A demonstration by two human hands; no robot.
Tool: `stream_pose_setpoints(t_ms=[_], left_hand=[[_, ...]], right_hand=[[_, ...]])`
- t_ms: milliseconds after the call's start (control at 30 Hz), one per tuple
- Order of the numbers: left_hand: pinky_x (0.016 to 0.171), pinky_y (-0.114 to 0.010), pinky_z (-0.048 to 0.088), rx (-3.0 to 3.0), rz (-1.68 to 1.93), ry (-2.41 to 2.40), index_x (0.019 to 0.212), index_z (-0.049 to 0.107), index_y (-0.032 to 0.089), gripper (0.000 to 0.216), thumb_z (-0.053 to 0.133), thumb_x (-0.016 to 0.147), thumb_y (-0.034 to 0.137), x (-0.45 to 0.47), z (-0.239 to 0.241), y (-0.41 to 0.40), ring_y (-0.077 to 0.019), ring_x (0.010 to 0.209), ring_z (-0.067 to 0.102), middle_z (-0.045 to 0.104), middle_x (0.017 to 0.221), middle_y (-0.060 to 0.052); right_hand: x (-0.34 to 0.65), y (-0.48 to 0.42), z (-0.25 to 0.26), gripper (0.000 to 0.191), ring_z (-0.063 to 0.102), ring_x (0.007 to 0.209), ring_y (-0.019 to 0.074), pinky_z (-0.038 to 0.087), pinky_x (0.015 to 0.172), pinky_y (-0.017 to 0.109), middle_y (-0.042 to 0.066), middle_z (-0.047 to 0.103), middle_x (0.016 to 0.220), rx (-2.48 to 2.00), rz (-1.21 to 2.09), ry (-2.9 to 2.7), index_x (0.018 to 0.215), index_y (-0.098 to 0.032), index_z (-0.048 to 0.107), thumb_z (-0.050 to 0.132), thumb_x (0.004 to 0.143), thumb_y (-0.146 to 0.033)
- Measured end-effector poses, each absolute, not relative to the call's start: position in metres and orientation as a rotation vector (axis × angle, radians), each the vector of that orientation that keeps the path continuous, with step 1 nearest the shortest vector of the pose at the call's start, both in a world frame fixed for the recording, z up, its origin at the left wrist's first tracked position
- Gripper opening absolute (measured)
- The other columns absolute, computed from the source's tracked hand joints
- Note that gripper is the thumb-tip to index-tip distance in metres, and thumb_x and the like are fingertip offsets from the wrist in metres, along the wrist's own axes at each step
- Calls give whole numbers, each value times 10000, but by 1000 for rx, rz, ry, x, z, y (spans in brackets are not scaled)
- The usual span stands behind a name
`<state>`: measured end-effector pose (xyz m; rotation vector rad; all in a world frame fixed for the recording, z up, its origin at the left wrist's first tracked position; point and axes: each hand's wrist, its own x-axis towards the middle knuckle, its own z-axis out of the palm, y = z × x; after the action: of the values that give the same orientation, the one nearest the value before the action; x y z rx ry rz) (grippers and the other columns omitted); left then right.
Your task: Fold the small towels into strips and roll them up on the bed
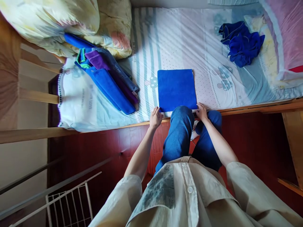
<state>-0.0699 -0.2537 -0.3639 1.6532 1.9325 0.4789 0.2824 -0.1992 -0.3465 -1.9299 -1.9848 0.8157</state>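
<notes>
A bright blue cloth, folded into a flat square, lies near the front edge of the bed. At its near left corner is my left hand, fingers bent and closed on the cloth's edge. My right hand pinches the near right corner in the same way. Part of the cloth's near edge is hidden behind my knee. The fabric looks smooth, with a narrow border along its right side; its exact kind cannot be made out.
Several folded clothes, blue and purple, lie in a slanting row on the left. A crumpled dark blue garment sits at the right. Yellow bedding fills the back left. The wooden bed edge runs before my knees; a white rack stands lower left.
</notes>
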Motion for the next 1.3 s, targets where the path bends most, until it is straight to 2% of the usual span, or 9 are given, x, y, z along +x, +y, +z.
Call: stream_pose_setpoints(t_ms=[100, 233, 467, 633, 733, 867, 1033, 1200, 1300], left_hand=[[1326, -545, 344, 1692, 532, 1944, 1493, 592, 181, 588, 532, 909, 214, -74, -363, -250, -326, 1593, 388, 510, 1639, -153], [1337, -532, 326, 1823, 427, 1832, 1436, 635, 183, 559, 529, 888, 149, -75, -359, -242, -305, 1607, 364, 506, 1649, -123], [1312, -505, 372, 1863, 366, 1701, 1306, 728, 196, 539, 465, 853, 68, -71, -361, -224, -264, 1509, 509, 628, 1539, -91], [1246, -472, 465, 1797, 515, 1745, 1170, 782, 198, 537, 491, 746, 41, -76, -370, -213, -268, 1380, 624, 746, 1357, -83], [1185, -449, 521, 1714, 615, 1803, 1087, 799, 229, 464, 513, 751, 87, -78, -376, -207, -273, 1270, 692, 791, 1234, -58], [1140, -417, 542, 1653, 610, 1858, 1038, 803, 267, 383, 538, 790, 144, -79, -376, -202, -265, 1215, 721, 799, 1185, -31], [1087, -415, 555, 1543, 628, 1905, 1012, 796, 206, 290, 575, 829, 169, -79, -366, -203, -275, 1130, 736, 801, 1124, -93], [862, -363, 592, 1279, 733, 1890, 1004, 765, 154, 248, 615, 848, 275, -78, -362, -204, -234, 862, 715, 771, 891, -96], [763, -304, 563, 1173, 893, 1816, 972, 724, 160, 257, 648, 847, 371, -78, -367, -198, -207, 824, 688, 723, 812, -62]], right_hand=[[286, -207, -342, 506, 602, 1419, 313, 457, 1259, 502, 189, 659, 1477, -1894, 747, -1958, 1331, -101, 715, 553, 854, -56], [288, -212, -338, 505, 610, 1406, 271, 464, 1260, 481, 152, 674, 1472, -1735, 757, -2041, 1339, -130, 721, 522, 881, -53], [283, -201, -343, 503, 580, 1460, 227, 431, 1292, 453, 131, 682, 1472, -1642, 885, -2174, 1325, -135, 728, 485, 898, -30], [281, -192, -347, 543, 586, 1454, 232, 422, 1295, 473, 109, 691, 1464, -1646, 906, -2213, 1330, -166, 733, 507, 859, -18], [281, -189, -347, 550, 606, 1423, 231, 435, 1280, 454, 108, 703, 1447, -1663, 911, -2178, 1336, -161, 734, 502, 856, -29], [280, -184, -347, 496, 677, 1313, 251, 493, 1218, 444, 113, 762, 1336, -1697, 919, -2067, 1248, -158, 782, 488, 864, -53], [279, -179, -343, 409, 741, 1178, 278, 543, 1144, 439, 120, 809, 1204, -1758, 918, -1879, 1126, -148, 818, 498, 877, -93], [281, -174, -344, 324, 751, 1130, 286, 579, 1076, 430, 135, 813, 1176, -1763, 978, -1638, 1080, -130, 810, 560, 877, -173], [281, -163, -354, 278, 756, 1073, 282, 600, 1022, 419, 147, 813, 1131, -1705, 1016, -1474, 1054, -133, 798, 636, 885, -283]])
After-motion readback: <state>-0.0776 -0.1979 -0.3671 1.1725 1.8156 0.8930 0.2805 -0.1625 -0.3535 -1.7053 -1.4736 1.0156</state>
